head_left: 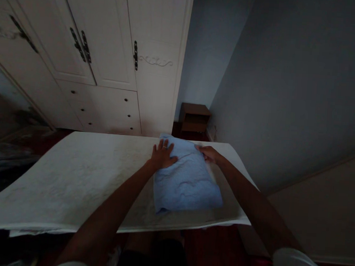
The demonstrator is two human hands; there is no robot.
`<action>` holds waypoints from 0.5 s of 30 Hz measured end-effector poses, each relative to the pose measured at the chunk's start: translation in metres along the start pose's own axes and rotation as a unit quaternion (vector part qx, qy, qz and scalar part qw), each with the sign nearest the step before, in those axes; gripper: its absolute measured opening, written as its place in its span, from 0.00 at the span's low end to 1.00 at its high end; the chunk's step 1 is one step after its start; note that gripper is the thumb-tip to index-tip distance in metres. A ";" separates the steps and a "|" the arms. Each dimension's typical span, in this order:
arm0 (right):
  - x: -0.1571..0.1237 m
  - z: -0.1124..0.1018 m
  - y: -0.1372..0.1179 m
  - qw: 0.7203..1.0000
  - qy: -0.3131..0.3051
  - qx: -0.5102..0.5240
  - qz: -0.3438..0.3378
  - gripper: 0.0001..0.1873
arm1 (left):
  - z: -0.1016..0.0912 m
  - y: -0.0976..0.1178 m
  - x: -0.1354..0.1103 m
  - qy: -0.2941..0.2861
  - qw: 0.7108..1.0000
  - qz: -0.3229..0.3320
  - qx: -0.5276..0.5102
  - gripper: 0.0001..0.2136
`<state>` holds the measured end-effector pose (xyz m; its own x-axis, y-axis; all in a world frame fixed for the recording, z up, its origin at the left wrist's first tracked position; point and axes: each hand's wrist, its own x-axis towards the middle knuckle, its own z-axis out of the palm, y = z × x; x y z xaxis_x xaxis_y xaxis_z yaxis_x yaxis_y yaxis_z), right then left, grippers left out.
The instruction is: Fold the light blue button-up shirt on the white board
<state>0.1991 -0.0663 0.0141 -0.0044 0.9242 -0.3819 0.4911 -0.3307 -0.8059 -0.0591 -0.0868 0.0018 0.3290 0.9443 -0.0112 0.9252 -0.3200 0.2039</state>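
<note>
Here, the left hand (163,156) reached towards one o'clock and lay flat, fingers spread, on the blue cloth (188,182); the right hand (209,154), angled towards eleven, pinched its edge. The cloth sat on the bench (96,164), at four o'clock from the left hand, seven from the right. Dimness obscured the right fingertips.

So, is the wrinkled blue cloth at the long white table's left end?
No, on the white table, the blue cloth lies toward the right.
</note>
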 end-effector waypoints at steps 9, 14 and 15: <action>-0.064 -0.024 0.023 0.969 -0.230 0.051 0.075 0.26 | -0.004 0.021 -0.012 0.101 0.991 -0.010 0.083 0.34; -0.074 -0.013 0.046 0.987 -0.106 0.108 0.052 0.23 | -0.004 0.036 -0.043 0.148 0.983 0.062 0.094 0.33; -0.076 -0.010 0.049 0.989 -0.085 0.112 0.046 0.22 | -0.003 0.037 -0.052 0.150 0.980 0.097 0.091 0.34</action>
<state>0.2322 -0.1506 0.0082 -0.1250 0.8492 -0.5130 0.2910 -0.4630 -0.8373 -0.0422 -0.1479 0.0126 0.4566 0.8363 0.3034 0.8784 -0.4780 -0.0043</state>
